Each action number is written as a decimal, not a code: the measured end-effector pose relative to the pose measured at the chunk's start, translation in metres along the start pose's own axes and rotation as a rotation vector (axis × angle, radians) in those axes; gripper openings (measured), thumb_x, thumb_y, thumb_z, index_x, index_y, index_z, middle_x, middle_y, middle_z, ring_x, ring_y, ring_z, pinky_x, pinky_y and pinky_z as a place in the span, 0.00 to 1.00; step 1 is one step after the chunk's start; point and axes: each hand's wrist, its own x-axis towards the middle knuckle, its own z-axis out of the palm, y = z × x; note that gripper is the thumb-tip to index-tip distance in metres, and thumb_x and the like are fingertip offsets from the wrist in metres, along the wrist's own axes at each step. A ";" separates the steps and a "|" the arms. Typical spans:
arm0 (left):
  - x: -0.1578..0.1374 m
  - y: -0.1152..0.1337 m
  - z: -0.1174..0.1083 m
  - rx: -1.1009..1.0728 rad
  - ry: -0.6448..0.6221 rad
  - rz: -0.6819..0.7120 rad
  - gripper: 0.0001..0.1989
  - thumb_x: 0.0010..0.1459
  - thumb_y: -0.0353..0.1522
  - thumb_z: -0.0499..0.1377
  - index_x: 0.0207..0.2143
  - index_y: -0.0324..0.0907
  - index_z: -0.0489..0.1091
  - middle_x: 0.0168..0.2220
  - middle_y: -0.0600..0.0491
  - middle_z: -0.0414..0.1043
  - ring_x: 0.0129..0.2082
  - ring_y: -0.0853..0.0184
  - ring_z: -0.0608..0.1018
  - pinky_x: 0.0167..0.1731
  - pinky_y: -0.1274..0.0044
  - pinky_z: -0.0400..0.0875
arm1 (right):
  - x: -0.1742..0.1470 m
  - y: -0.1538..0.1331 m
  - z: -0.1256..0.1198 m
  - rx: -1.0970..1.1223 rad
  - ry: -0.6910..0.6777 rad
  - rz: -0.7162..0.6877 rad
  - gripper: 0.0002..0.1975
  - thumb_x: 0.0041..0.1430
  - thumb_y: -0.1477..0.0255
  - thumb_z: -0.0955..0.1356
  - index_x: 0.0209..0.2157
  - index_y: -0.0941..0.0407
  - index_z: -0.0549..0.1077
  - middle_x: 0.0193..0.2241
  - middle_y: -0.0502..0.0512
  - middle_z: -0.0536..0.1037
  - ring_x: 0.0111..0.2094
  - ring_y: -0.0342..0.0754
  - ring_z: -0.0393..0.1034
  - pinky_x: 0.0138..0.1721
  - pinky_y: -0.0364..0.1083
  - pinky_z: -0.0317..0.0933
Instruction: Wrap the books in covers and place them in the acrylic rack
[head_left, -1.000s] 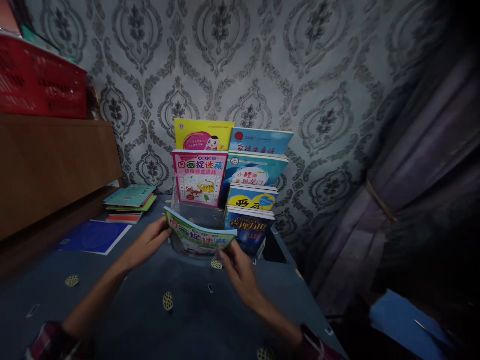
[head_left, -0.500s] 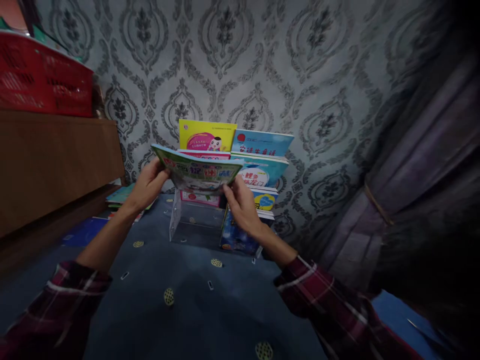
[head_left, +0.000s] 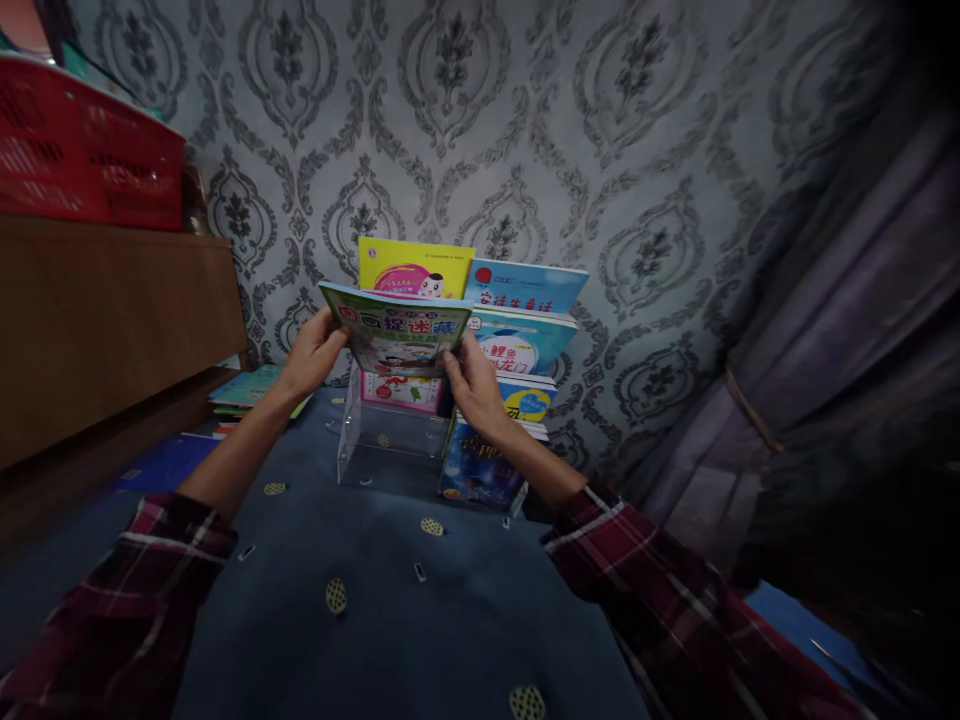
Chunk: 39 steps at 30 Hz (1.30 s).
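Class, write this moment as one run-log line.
left hand: grips green book, left edge | right hand: grips green book, right edge | pink book: in rack, partly hidden

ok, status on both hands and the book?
Left hand and right hand gripping green book by its side edges. Book held up at transparent stand. Pink book behind, partly hidden.

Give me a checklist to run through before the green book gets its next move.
1. Left hand gripping the green book at its left edge: ok.
2. Right hand gripping its right edge: ok.
3. Green book right way up and facing the person: ok.
4. Pink book in full view: not ok; the green book hides its upper part.
5. Dark blue book standing in the clear rack, front right: ok.
6. Right hand free of contact with the books behind it: cannot tell.
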 end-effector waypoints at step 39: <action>-0.007 -0.061 0.027 0.427 -0.018 -0.258 0.09 0.60 0.37 0.55 0.42 0.44 0.66 0.33 0.50 0.73 0.36 0.57 0.75 0.43 0.65 0.72 | -0.014 -0.006 0.003 -0.789 -0.279 -0.097 0.26 0.65 0.78 0.59 0.64 0.64 0.66 0.60 0.70 0.71 0.57 0.63 0.63 0.56 0.59 0.60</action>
